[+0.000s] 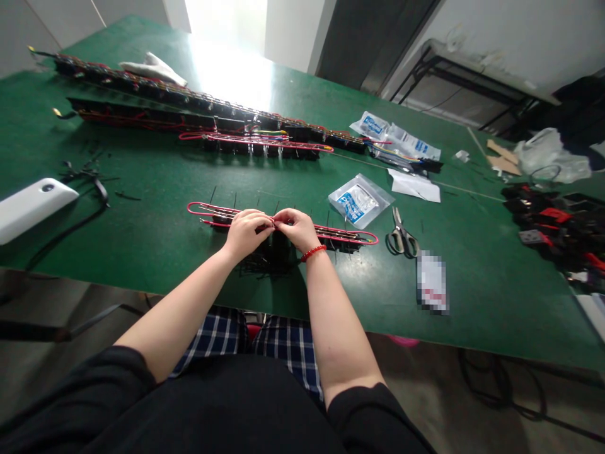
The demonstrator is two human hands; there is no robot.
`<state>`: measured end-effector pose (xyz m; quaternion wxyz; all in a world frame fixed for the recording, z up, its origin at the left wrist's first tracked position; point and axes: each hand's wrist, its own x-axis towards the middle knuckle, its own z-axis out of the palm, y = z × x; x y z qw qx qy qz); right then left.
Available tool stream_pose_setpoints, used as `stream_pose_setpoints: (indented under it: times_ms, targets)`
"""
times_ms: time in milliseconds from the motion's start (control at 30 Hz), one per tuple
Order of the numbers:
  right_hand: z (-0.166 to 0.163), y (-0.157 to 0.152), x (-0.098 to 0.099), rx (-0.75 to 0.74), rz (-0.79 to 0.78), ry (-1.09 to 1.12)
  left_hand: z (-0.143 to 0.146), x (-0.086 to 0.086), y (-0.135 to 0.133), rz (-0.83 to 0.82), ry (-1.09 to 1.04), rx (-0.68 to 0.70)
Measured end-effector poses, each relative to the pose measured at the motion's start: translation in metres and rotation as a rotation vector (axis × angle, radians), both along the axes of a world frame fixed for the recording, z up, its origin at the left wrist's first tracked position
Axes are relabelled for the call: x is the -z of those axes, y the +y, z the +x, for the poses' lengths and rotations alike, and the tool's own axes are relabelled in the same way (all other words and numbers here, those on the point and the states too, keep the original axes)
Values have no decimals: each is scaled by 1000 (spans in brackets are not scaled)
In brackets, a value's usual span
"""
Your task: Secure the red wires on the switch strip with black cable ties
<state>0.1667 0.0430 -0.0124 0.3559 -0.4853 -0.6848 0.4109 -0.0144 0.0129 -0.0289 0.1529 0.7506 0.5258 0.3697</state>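
Observation:
A long bundle of red and dark wires (350,235), looped at both ends, lies across black holders on the green table (189,255) in front of me. Thin black strands like cable ties (236,200) stick up along it. At its middle my left hand (249,231) is closed in a pinch over the wires. My right hand (297,228), with a red bead bracelet at the wrist, pinches right beside it, fingertips nearly touching. Whatever small piece lies between the fingertips is hidden. Loose black strands (267,263) lie in a heap just below the hands.
Scissors (401,236), a pixelated object (432,282) and a plastic packet (360,200) lie to the right. Behind are longer wire assemblies (155,116) and a white glove (154,68). A white device (33,208) stands left; black and red parts (558,221) pile up far right.

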Motion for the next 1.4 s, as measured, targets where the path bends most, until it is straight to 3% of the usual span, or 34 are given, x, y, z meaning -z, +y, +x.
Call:
stream_pose_setpoints:
  times_ms: [400, 867, 1067, 1400]
  targets:
    - [-1, 3, 4, 9, 31, -27, 3, -6, 4, -103, 26, 6]
    - [-2, 3, 1, 15, 33, -51, 1, -6, 4, -100, 54, 13]
    - [-1, 6, -7, -22, 135, -205, 8, -8, 2, -87, 37, -20]
    - [-3, 8, 9, 60, 23, -17, 10, -8, 1, -75, -36, -20]
